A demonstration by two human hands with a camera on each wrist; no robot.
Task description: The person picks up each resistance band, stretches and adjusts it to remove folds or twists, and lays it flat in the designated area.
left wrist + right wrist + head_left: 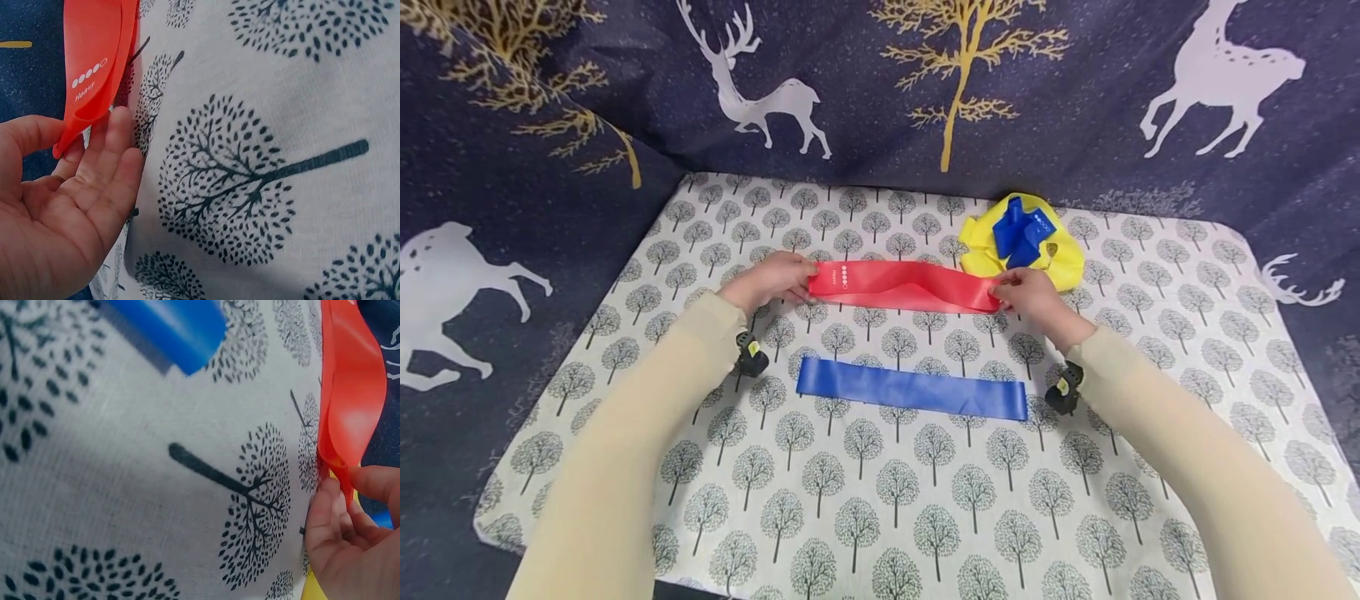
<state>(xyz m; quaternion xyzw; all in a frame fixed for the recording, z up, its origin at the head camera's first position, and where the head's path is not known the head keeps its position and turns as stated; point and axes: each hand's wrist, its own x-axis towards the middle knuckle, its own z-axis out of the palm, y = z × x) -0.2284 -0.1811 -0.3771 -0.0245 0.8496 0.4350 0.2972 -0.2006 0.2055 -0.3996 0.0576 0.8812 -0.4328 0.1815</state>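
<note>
A red resistance band, printed "Heavy" near its left end, stretches between the two hands over the table. My left hand pinches its left end between thumb and forefinger, the other fingers loosely extended, as the left wrist view shows. At the opposite end my right hand pinches the band's corner with thumb and fingers. The band's two layers part in the middle, the upper one bulging in a wave. Nearer to me, a blue resistance band lies flat and roughly parallel to the red one.
Behind the right hand lies a crumpled yellow band with a folded blue band on top. A white cloth with printed trees covers the table. Dark fabric with deer and gold trees hangs along the back and sides.
</note>
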